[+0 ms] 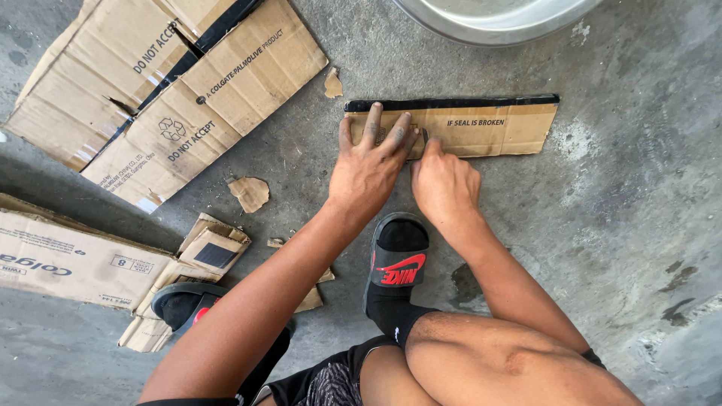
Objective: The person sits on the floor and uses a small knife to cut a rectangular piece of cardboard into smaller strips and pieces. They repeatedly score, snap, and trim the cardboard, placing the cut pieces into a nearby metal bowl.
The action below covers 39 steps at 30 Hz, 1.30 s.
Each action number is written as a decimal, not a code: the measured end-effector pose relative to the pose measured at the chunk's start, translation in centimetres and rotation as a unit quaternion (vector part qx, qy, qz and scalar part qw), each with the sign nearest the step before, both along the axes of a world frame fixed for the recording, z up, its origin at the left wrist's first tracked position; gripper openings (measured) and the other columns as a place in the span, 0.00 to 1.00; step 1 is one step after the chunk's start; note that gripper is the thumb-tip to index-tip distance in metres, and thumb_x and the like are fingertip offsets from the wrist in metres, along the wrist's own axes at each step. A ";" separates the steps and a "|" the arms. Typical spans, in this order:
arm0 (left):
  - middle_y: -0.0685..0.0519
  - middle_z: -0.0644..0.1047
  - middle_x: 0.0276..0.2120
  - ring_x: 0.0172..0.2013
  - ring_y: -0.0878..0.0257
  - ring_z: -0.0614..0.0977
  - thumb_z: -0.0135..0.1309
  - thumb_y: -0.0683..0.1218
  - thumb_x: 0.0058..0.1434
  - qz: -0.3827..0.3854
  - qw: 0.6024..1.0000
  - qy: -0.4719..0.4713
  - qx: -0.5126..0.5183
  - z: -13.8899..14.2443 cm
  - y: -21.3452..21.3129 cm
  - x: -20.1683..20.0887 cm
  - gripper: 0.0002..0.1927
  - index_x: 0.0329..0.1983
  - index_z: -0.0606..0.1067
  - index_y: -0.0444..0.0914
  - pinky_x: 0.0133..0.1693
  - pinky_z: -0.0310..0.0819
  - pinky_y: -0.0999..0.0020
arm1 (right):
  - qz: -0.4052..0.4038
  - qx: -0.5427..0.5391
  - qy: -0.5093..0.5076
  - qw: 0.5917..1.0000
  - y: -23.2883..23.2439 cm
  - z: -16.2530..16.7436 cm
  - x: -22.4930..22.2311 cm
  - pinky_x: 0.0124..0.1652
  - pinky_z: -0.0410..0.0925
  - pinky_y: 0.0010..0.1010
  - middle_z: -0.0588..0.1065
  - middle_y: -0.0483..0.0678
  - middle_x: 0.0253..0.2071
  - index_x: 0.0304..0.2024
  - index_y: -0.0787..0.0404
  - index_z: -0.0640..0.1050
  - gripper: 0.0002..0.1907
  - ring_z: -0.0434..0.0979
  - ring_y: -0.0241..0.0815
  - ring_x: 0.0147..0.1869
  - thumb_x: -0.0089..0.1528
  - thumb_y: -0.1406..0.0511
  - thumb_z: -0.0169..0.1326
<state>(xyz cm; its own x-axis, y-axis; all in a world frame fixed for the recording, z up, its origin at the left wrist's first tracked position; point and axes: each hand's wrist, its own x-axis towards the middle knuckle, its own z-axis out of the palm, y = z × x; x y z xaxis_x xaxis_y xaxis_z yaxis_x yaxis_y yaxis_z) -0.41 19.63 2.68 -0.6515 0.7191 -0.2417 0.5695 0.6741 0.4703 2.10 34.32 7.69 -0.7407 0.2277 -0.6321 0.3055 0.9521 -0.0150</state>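
Note:
A long strip of brown cardboard [489, 126] with black tape along its far edge lies on the concrete floor in front of me. My left hand [368, 162] rests flat on the strip's left end, fingers spread and smudged dark. Beside it, my right hand [444, 180] is closed, with its fingertips pressed on the strip near the left hand. Something small and dark may be pinched in those fingers; I cannot tell what it is. I squat with a black slide sandal [397, 259] just behind the hands.
A large flattened cardboard box [173, 90] lies at the upper left, another flattened box [68, 259] at the left edge. Torn cardboard scraps [250, 193] are scattered between. A metal basin's rim [489, 22] shows at the top. My other sandal [184, 301] stands on cardboard pieces.

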 end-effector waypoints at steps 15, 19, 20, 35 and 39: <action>0.53 0.54 0.74 0.72 0.41 0.54 0.44 0.50 0.66 -0.003 0.999 0.003 -0.033 0.0 0.5 0.0 0.32 0.76 0.61 0.48 0.63 0.50 0.25 | -0.024 -0.010 -0.018 0.999 -0.2 -1.2 -1.0 0.39 0.73 0.55 0.79 0.67 0.31 0.43 0.69 0.75 0.13 0.81 0.68 0.38 0.65 0.62 0.51; 0.54 0.50 0.76 0.74 0.41 0.50 0.44 0.49 0.67 -0.007 0.999 -0.003 -0.054 0.0 0.6 0.5 0.33 0.77 0.58 0.49 0.65 0.49 0.26 | -0.023 -0.009 -0.025 0.999 -0.3 -1.0 -0.4 0.39 0.73 0.55 0.79 0.66 0.31 0.41 0.68 0.75 0.13 0.81 0.68 0.38 0.65 0.62 0.52; 0.54 0.50 0.75 0.74 0.41 0.50 0.44 0.49 0.66 -0.007 0.998 -0.010 -0.055 -0.1 0.6 0.5 0.33 0.77 0.59 0.49 0.64 0.50 0.25 | -0.025 -0.007 -0.024 0.999 -0.3 -1.0 -0.2 0.40 0.73 0.55 0.79 0.66 0.31 0.41 0.68 0.75 0.13 0.81 0.68 0.38 0.65 0.61 0.52; 0.48 0.55 0.76 0.71 0.38 0.58 0.47 0.48 0.70 -0.021 1.000 -0.001 0.008 -0.9 0.1 -0.6 0.24 0.69 0.73 0.51 0.68 0.54 0.34 | -0.104 -0.048 0.004 0.993 -0.9 -1.8 5.2 0.43 0.70 0.61 0.78 0.69 0.32 0.43 0.66 0.75 0.13 0.79 0.72 0.40 0.64 0.62 0.51; 0.47 0.52 0.77 0.72 0.39 0.58 0.49 0.49 0.65 -0.020 0.999 0.046 0.022 -0.8 -0.4 -0.4 0.25 0.66 0.74 0.55 0.65 0.55 0.35 | -0.084 -0.048 -0.014 0.995 -0.9 -0.9 6.3 0.42 0.70 0.61 0.78 0.68 0.33 0.42 0.64 0.75 0.12 0.79 0.72 0.40 0.63 0.62 0.51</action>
